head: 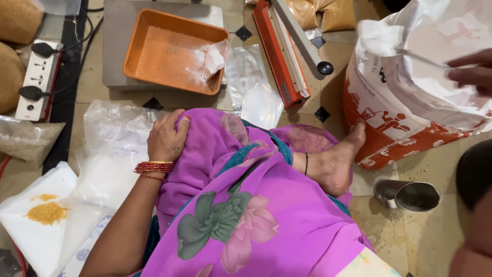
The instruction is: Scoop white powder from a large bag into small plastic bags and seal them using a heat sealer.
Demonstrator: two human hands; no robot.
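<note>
Two hands frame this floor-level scene: the left hand (166,137), red bangles (154,167) at the wrist, lies open and flat on a knee draped in purple floral cloth (246,205), gripping nothing. At the right edge, the right hand (472,72) pinches a thin metal rod (420,59) over the open mouth of a large white-and-orange sack (405,118) standing on the tiled floor (441,164). A bare foot (335,161) touches the sack's base. A steel cup (407,195) lies just beside it; an orange tray (171,51) sits beyond the knee.
</note>
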